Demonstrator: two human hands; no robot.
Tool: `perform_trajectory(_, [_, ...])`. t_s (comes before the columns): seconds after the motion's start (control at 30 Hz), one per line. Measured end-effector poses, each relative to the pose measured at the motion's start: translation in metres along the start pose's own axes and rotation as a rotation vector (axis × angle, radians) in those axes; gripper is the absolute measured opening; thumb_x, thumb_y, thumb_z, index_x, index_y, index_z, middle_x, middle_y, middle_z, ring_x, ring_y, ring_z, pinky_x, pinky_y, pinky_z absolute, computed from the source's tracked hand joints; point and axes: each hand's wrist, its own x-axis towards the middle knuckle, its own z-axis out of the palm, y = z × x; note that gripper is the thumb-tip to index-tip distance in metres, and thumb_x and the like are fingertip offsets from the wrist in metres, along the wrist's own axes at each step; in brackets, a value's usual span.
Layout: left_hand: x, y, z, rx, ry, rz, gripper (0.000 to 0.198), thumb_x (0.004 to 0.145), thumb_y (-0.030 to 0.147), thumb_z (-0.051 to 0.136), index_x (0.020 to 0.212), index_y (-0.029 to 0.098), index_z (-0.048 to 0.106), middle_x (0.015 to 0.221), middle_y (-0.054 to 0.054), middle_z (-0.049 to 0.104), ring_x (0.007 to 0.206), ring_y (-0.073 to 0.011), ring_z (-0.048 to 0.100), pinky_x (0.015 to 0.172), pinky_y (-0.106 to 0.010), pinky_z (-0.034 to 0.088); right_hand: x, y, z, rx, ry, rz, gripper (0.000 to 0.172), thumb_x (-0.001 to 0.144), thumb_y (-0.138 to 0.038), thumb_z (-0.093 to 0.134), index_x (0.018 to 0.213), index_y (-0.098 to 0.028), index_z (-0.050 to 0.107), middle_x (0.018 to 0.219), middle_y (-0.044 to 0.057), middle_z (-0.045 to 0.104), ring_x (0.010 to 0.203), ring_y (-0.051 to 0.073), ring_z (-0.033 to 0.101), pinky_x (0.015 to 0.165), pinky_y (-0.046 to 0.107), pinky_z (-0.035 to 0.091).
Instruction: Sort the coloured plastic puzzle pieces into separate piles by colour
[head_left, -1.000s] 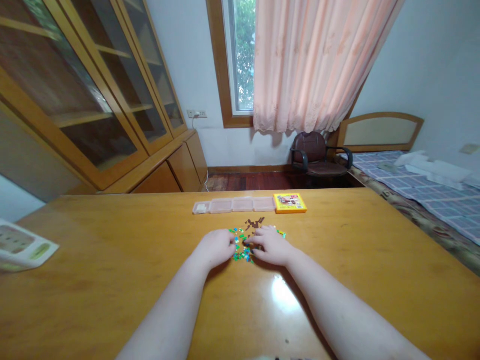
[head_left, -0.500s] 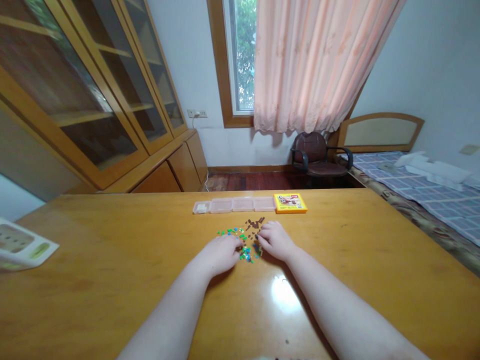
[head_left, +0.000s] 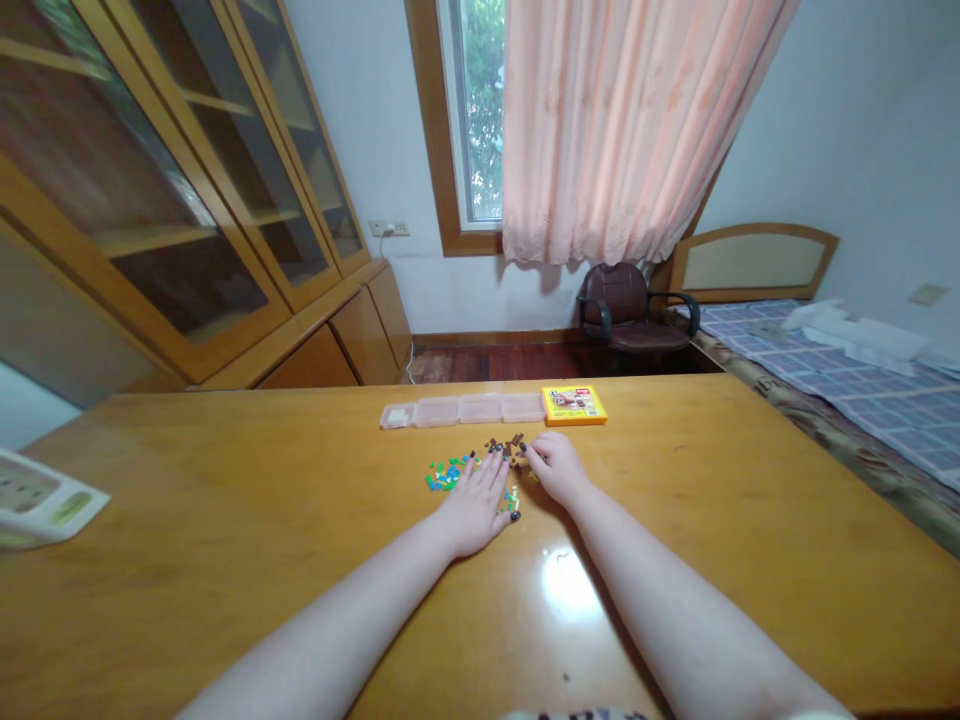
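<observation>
My left hand (head_left: 477, 508) lies palm down with its fingers spread over part of a pile of tiny building bricks. Green and blue bricks (head_left: 448, 473) are gathered to the left of its fingers. A few pale, blue and green bricks (head_left: 513, 497) show by its thumb, which has a dark nail. My right hand (head_left: 558, 468) is at the right side of the pile, its fingers curled together. Brown bricks (head_left: 517, 440) lie just beyond both hands' fingertips. Whatever the right fingers pinch is too small and hidden to make out.
A row of clear plastic trays (head_left: 480, 407) runs along the table's far edge, beside a yellow box (head_left: 574, 406) with a printed picture. A white power strip (head_left: 52, 498) lies at the table's left. Past the table are a chair (head_left: 619, 305), a cabinet and a bed.
My left hand has gone from curled to flat and spread, moving right over the pile. More green and blue bricks now lie at the left. My right hand has shifted slightly towards the brown bricks.
</observation>
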Motion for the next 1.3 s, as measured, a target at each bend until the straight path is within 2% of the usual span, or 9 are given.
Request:
perform_trajectory(0.2, [0.025, 0.013, 0.001, -0.049, 0.099, -0.222, 0.075, 0.087, 0.049, 0.037, 0.145, 0.008, 0.012, 0.151, -0.021, 0.011, 0.140, -0.0313, 0.005, 0.112, -0.054, 0.010, 0.000, 0.001, 0.000, -0.004, 0.019, 0.024, 0.041, 0.091, -0.028, 0.042, 0.052, -0.017, 0.052, 0.056, 0.000, 0.046, 0.059, 0.013, 0.043, 0.060, 0.025, 0.030])
perform_trajectory(0.33, [0.015, -0.017, -0.019, -0.161, 0.205, -0.232, 0.067, 0.089, 0.038, 0.037, 0.146, 0.013, 0.010, 0.153, -0.014, 0.009, 0.141, -0.0259, 0.010, 0.113, -0.049, 0.013, 0.000, 0.001, -0.001, 0.008, 0.011, 0.015, 0.040, 0.090, -0.027, 0.043, 0.052, -0.017, 0.052, 0.056, 0.001, 0.047, 0.060, 0.013, 0.044, 0.060, 0.025, 0.031])
perform_trajectory(0.43, [-0.003, -0.047, -0.029, -0.172, 0.271, -0.150, 0.048, 0.090, 0.026, 0.036, 0.137, 0.022, 0.038, 0.148, -0.007, 0.033, 0.136, -0.0200, 0.027, 0.114, -0.047, 0.015, -0.001, -0.001, -0.001, 0.018, -0.058, -0.032, 0.036, 0.089, -0.026, 0.046, 0.057, -0.016, 0.058, 0.059, 0.001, 0.052, 0.062, 0.014, 0.046, 0.063, 0.026, 0.032])
perform_trajectory(0.5, [-0.011, -0.059, -0.030, -0.156, 0.245, -0.080, 0.042, 0.087, 0.019, 0.040, 0.126, 0.027, 0.052, 0.140, -0.003, 0.045, 0.130, -0.0185, 0.036, 0.113, -0.046, 0.018, -0.002, -0.003, 0.000, 0.035, -0.129, -0.093, 0.028, 0.088, -0.024, 0.049, 0.066, -0.017, 0.065, 0.065, 0.002, 0.057, 0.066, 0.014, 0.049, 0.066, 0.027, 0.033])
perform_trajectory(0.6, [-0.013, -0.058, -0.028, -0.135, 0.200, 0.004, 0.041, 0.084, 0.014, 0.046, 0.117, 0.031, 0.060, 0.136, -0.001, 0.049, 0.125, -0.0186, 0.041, 0.112, -0.045, 0.021, -0.003, -0.008, 0.000, 0.049, -0.223, -0.182, 0.017, 0.084, -0.020, 0.053, 0.081, -0.019, 0.070, 0.073, 0.003, 0.062, 0.074, 0.016, 0.052, 0.072, 0.028, 0.035])
perform_trajectory(0.83, [-0.009, -0.047, -0.031, -0.080, 0.167, 0.041, 0.034, 0.084, 0.014, 0.049, 0.106, 0.033, 0.068, 0.121, -0.002, 0.061, 0.115, -0.0196, 0.051, 0.108, -0.046, 0.027, -0.006, -0.014, -0.004, -0.008, -0.326, -0.253, 0.022, 0.080, -0.016, 0.054, 0.090, -0.023, 0.071, 0.076, 0.002, 0.062, 0.078, 0.017, 0.051, 0.075, 0.030, 0.034])
perform_trajectory(0.97, [-0.010, -0.049, -0.031, -0.074, 0.157, 0.039, 0.034, 0.084, 0.015, 0.051, 0.106, 0.035, 0.067, 0.124, -0.002, 0.060, 0.116, -0.0201, 0.051, 0.107, -0.047, 0.028, -0.005, -0.014, -0.005, -0.064, -0.344, -0.273, 0.019, 0.083, -0.021, 0.053, 0.077, -0.021, 0.071, 0.073, 0.002, 0.060, 0.075, 0.016, 0.049, 0.072, 0.030, 0.032])
perform_trajectory(1.13, [-0.013, -0.046, -0.037, -0.042, 0.105, 0.023, 0.033, 0.087, 0.018, 0.047, 0.108, 0.035, 0.066, 0.127, -0.002, 0.058, 0.119, -0.0206, 0.049, 0.107, -0.047, 0.027, -0.004, -0.014, -0.006, -0.121, -0.282, -0.243, 0.030, 0.087, -0.023, 0.050, 0.060, -0.017, 0.063, 0.067, 0.003, 0.057, 0.071, 0.015, 0.047, 0.069, 0.029, 0.029])
perform_trajectory(1.3, [-0.033, -0.034, -0.057, 0.080, 0.022, -0.178, 0.036, 0.084, 0.015, 0.045, 0.111, 0.026, 0.066, 0.122, -0.010, 0.060, 0.114, -0.0268, 0.053, 0.100, -0.049, 0.036, -0.005, -0.016, -0.005, -0.104, -0.270, -0.260, 0.027, 0.086, -0.022, 0.049, 0.064, -0.017, 0.062, 0.066, 0.002, 0.057, 0.071, 0.015, 0.048, 0.068, 0.029, 0.030])
